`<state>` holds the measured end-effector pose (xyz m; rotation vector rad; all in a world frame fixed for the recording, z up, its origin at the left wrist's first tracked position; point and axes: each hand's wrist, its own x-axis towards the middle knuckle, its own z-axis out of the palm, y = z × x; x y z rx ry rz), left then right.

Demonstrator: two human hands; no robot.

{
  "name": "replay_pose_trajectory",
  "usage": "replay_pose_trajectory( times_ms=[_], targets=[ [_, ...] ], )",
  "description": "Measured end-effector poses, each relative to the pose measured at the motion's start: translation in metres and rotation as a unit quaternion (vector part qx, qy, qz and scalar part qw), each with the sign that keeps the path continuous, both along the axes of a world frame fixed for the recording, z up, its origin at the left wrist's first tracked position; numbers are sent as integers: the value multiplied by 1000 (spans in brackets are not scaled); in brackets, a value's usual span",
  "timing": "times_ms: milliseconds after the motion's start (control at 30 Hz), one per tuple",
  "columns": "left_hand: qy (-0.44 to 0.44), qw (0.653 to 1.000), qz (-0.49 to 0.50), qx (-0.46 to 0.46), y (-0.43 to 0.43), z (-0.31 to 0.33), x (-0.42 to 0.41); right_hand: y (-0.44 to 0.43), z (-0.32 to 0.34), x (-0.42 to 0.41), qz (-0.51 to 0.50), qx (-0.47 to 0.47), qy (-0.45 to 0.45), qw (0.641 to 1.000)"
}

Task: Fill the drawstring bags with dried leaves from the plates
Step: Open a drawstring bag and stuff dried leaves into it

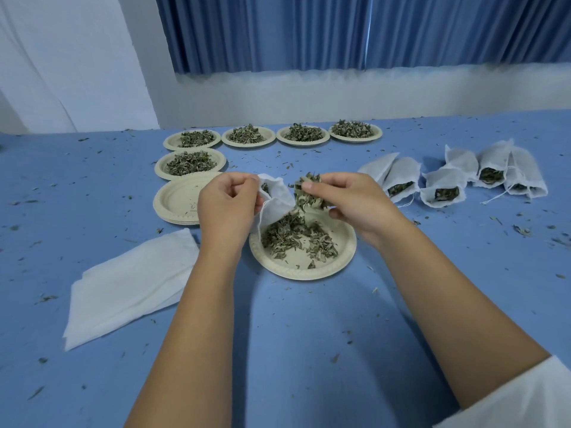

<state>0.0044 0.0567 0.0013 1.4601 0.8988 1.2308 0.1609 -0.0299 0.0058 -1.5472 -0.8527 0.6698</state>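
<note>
Bag (pixel 275 197) mouth pinched open; hands above plate (pixel 346 254) rim.

sleeve (pixel 525 400): white, plain, perhaps short, right arm | left forearm (pixel 191 319), right forearm (pixel 448 288): bare | left hand (pixel 227 205), right hand (pixel 355 202): bare

Pleated blue curtain (pixel 309 32), white wall (pixel 61 63)
</note>
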Motion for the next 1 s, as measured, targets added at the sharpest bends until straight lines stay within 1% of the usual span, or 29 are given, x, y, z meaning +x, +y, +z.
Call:
replay_pose_trajectory(
  times_ms=[267, 400, 500, 600, 733, 867, 1000],
  targets=[
    [59, 998, 0, 31, -5, -3, 9, -1, 5, -6, 17, 108, 62, 992],
    [59, 998, -13, 23, -7, -3, 12, 3, 1, -18, 49, 91, 35, 994],
    [48, 999, -24, 11, -8, -4, 13, 4, -1, -21, 49, 66, 26, 996],
    [38, 998, -44, -5, -8, -4, 13, 4, -3, -19, 6, 39, -46, 998],
    [47, 996, -76, -23, -9, -5, 16, 5, -7, -20, -13, 21, -168, 986],
    [45, 994, -96, -31, -12, -5, 19, 6, -12, -19, -15, -10, -291, 957],
    [85, 990, -108, -8, -14, -7, 20, 6, -14, -18, 9, -30, -380, 924]
  ],
)
